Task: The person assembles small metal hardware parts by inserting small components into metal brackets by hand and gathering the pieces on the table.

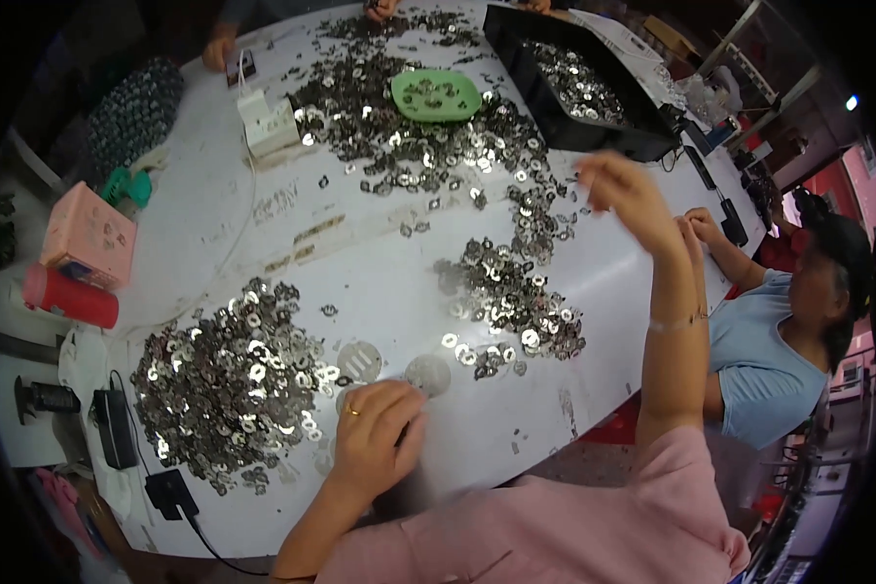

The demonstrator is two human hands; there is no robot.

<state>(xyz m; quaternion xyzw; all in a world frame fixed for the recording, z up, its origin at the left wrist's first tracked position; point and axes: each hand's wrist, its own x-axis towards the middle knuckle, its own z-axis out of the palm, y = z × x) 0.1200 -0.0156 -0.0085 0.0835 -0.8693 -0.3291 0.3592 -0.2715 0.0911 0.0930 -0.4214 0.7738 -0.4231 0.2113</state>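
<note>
My left hand point(378, 433) rests at the table's near edge with its fingers curled, a ring on one finger. Whatever may be inside it is hidden. Beside it to the left spreads a heap of small, shiny stamped metal pieces point(229, 384). Two round grey patches point(427, 376) show on the tabletop just beyond the fingers. My right hand point(633, 200) is raised over the right side of the table, its fingers pointing left and smeared by motion. A smaller heap of the same metal pieces point(521, 302) lies between and beyond my hands.
Farther off are a large spread of pieces point(360, 107), a green tray point(470, 98) and a black bin point(603, 141). A white power socket block point(271, 127), pink box point(90, 234) and red bottle point(73, 297) stand left. A co-worker point(769, 341) sits right; other people's hands point(219, 51) show at the far edge.
</note>
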